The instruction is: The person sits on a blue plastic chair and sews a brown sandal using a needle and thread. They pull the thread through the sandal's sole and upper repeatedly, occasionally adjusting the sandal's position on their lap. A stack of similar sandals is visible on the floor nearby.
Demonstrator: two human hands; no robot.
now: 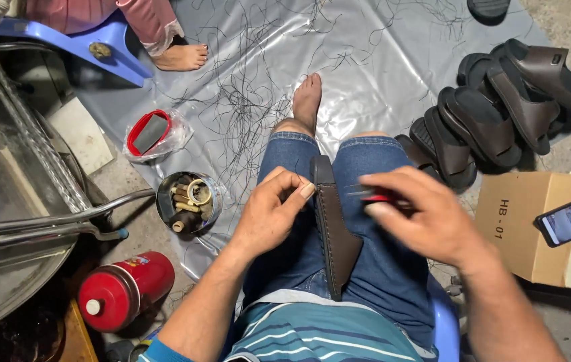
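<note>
Dark brown sandal strap [334,228] lies on the lap between the knees. Left hand [268,213] pinches its far end; right hand [426,218] clenches a red tool [378,196]. Grey plastic sheet [379,60] littered with black threads [245,100] covers the floor; finished sandals [493,114] far right, cardboard box [533,221] right, parts tin [188,201] left.

Open sheet ahead, crowded flanks

Bare grey plastic sheet [392,60] beyond the knees, strewn only with thin black threads [245,94]. Blocked along its right edge by piled brown sandals [493,114] and a cardboard box [533,221]; along its left edge by a round tin [188,201], red flask [124,288], metal frame [31,221].
</note>
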